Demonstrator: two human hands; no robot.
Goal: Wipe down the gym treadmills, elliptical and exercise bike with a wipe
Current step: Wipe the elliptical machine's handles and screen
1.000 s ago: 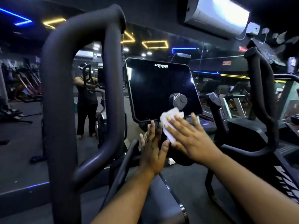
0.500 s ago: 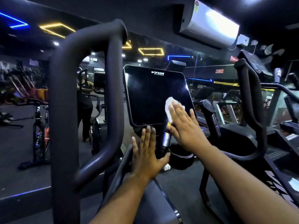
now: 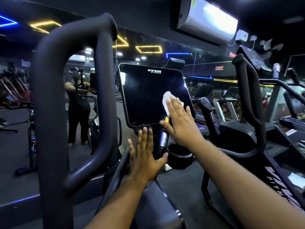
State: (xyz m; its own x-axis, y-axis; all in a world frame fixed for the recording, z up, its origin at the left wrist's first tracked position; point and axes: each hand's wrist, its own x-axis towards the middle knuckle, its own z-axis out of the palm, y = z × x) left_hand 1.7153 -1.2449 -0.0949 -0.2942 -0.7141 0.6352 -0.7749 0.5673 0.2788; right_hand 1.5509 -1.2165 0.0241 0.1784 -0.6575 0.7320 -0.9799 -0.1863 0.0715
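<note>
Elliptical console during wiping, read from left to right. At far left the large looped handlebar (image 3: 49, 113) is rising in the foreground, with the wall mirror (image 3: 79, 103) behind it reflecting the person. The left hand (image 3: 145, 156) is lying flat, fingers straight and together, against the column just beneath the bottom edge of the console screen (image 3: 145, 96); it is bracing and holding nothing. Right of it, the right hand (image 3: 179, 123) is pressing the white wipe (image 3: 166, 100) against the screen's lower right area with straight, slightly spread fingers, so the wipe is being pinned rather than gripped. The wipe is sitting under the fingertips and projecting beyond them toward the upper left, while the palm is overhanging the screen's bottom right corner. Below the palm a short grip post (image 3: 162, 139) and a cup holder (image 3: 179, 156) are standing, and the right handlebar (image 3: 250, 103) is rising further right. Probable risks: since only flat pressure is retaining the wipe, it may be slipping free or bunching during a stroke; firm pressure may be tilting the screen or leaving streaks; the palm may be catching on the grip post at the corner.
</note>
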